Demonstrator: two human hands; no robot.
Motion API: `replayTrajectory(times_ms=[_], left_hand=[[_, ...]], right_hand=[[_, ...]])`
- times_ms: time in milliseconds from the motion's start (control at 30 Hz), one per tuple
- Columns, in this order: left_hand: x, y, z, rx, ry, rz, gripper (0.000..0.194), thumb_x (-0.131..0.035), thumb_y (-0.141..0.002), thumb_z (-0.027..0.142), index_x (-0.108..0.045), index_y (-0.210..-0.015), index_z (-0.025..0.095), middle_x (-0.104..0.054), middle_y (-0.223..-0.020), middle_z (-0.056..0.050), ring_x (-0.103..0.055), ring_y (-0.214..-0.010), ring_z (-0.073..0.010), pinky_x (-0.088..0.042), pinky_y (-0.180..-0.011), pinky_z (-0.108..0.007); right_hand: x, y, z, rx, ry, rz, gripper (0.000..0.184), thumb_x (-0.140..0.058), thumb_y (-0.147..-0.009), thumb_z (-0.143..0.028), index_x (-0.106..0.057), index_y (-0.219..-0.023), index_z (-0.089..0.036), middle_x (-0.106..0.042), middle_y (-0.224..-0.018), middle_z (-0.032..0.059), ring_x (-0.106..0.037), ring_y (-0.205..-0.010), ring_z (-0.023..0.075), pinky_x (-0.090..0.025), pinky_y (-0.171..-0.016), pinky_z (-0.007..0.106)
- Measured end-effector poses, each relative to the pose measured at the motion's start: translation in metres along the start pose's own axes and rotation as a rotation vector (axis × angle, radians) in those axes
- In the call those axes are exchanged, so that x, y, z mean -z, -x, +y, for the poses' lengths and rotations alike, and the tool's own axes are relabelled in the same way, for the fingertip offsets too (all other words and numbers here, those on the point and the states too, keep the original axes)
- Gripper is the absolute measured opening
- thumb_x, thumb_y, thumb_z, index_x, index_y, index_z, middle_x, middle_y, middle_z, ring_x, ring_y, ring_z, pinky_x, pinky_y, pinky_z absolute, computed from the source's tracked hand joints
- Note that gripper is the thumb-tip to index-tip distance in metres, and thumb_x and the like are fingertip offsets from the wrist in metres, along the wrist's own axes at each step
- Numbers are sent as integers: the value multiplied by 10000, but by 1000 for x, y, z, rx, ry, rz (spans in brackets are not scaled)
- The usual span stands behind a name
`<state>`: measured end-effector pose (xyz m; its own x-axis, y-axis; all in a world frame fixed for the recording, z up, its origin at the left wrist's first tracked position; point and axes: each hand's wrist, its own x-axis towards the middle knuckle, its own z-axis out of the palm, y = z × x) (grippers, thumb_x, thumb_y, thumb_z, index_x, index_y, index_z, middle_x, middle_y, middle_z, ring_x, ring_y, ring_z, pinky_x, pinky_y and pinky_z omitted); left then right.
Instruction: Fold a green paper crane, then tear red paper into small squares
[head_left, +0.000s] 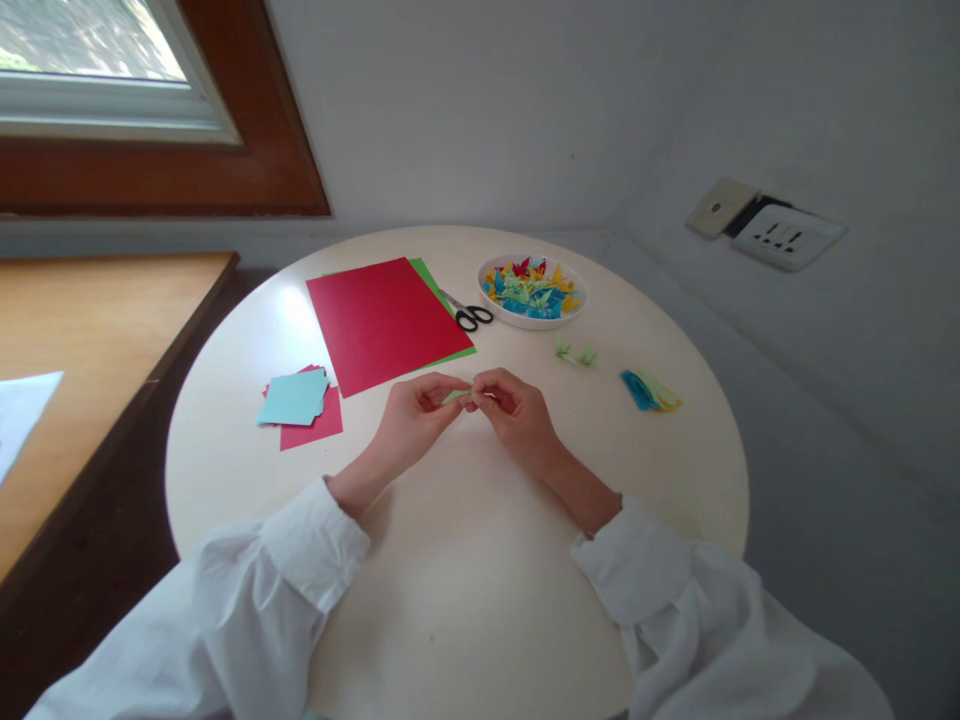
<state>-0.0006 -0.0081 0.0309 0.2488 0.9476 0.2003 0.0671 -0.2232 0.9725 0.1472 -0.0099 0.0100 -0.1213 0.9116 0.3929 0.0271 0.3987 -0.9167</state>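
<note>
My left hand (417, 412) and my right hand (513, 408) meet over the middle of the round white table (457, 560). Both pinch a small pale green folded paper piece (458, 395) between fingertips and thumbs. Most of that paper is hidden by my fingers. White sleeves cover both forearms. A large red sheet (386, 320) lies just beyond my hands, on top of a green sheet (429, 280).
Black scissors (466, 312) lie beside a white bowl (534, 316) of several coloured folded paper figures. Two small green folded figures (575, 352) and a blue-yellow paper stack (649, 392) lie at right. Light blue squares (294, 397) on red squares lie at left. A wooden sill runs along the left.
</note>
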Motion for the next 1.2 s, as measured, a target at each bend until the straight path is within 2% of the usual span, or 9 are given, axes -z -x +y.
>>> replayTrajectory(times_ms=[367, 600, 767, 1200], left_hand=[[0, -1, -2, 12, 61, 8, 186, -664, -705, 312, -688, -766, 137, -713, -728, -56, -661, -676, -168, -507, -637, -257], [0, -1, 1, 58, 46, 16, 189, -682, -677, 300, -674, -778, 141, -713, -719, -51, -666, -666, -172, -513, -624, -262], [0, -2, -2, 55, 39, 21, 184, -678, -675, 292, -673, -779, 141, -707, -711, -48, -659, -651, -165, -502, -604, -252], [-1, 0, -1, 10, -20, 11, 198, -671, -701, 296, -684, -817, 136, -708, -707, -50, -649, -635, -157, -468, -543, -222]], right_hand=[[2, 1, -1, 70, 143, -48, 75, -487, -821, -183, -521, -758, -203, -527, -784, 1, -549, -687, 107, -500, -638, 254], [2, 2, -2, -15, 49, -73, 90, -547, -814, -284, -534, -760, -213, -535, -841, 15, -564, -737, 125, -521, -651, 274], [1, 3, 0, -32, 2, -36, 165, -595, -792, -361, -546, -756, -208, -538, -814, 4, -569, -678, 109, -523, -637, 272], [-1, 2, -2, -57, -11, 5, 212, -615, -772, -396, -551, -751, -195, -558, -758, 0, -581, -642, 108, -528, -646, 277]])
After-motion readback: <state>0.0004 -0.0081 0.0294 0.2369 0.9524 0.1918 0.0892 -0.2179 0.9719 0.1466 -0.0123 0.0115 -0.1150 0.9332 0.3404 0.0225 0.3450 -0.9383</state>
